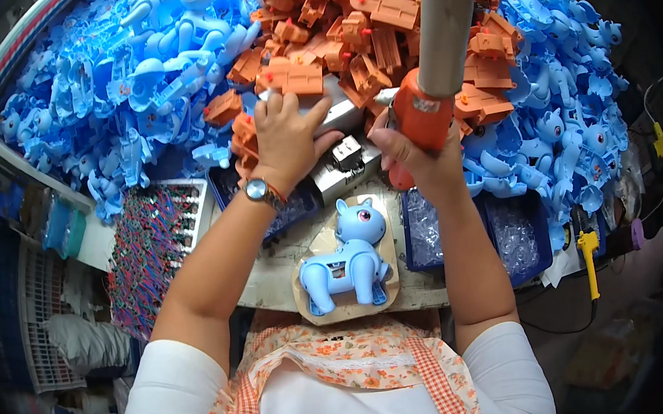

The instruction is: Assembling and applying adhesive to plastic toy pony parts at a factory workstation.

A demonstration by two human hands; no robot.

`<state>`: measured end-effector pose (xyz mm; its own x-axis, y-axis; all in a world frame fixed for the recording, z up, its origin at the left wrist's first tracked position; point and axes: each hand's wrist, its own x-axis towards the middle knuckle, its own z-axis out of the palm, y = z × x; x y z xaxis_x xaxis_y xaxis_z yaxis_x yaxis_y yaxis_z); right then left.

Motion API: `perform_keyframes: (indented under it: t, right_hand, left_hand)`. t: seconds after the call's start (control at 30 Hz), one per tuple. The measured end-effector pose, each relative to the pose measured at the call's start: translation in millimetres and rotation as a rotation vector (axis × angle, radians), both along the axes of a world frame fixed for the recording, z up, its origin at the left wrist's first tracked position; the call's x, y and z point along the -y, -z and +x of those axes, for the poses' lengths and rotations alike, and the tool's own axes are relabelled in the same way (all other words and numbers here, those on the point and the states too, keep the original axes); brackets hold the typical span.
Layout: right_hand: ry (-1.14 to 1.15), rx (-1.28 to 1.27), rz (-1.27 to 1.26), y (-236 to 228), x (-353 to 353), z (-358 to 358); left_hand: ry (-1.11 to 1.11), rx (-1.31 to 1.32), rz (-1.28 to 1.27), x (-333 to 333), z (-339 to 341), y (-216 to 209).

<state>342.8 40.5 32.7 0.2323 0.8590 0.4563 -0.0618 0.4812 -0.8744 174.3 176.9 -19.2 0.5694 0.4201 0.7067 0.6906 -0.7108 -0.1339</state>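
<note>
In the head view, the right hand is wrapped around an orange power driver under a grey tube. The left hand has its fingers spread at a silver box, beside an orange housing; whether it grips anything, I cannot tell. The blue toy animal lies on its side on a tan pad, near centre. The step looks like readying the driver at the box; the next move seems to call for careful tip alignment.
</note>
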Motion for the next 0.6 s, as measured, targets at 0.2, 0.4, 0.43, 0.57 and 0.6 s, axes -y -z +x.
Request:
perform_keyframes:
  t: [0.2, 0.4, 0.43, 0.57, 0.6]
  right_hand:
    - [0.069, -0.011, 0.039, -1, -19, -17]
    - [0.088, -0.017, 0.155, 8, -26, -23]
    - [0.085, -0.016, 0.155, 8, -25, -23]
    - [0.141, -0.068, 0.084, 0, -26, -19]
    - [0.114, -0.030, 0.022, 1, -28, -12]
  left_hand:
    - [0.124, 0.081, -0.028, -6, 1, -5]
    - [0.126, 0.066, 0.018, -10, -6, 4]
    - [0.142, 0.040, 0.028, -12, -8, 2]
    - [0.192, 0.050, 0.022, -14, -4, -3]
    - [0.195, 0.027, 0.023, -14, -4, -5]
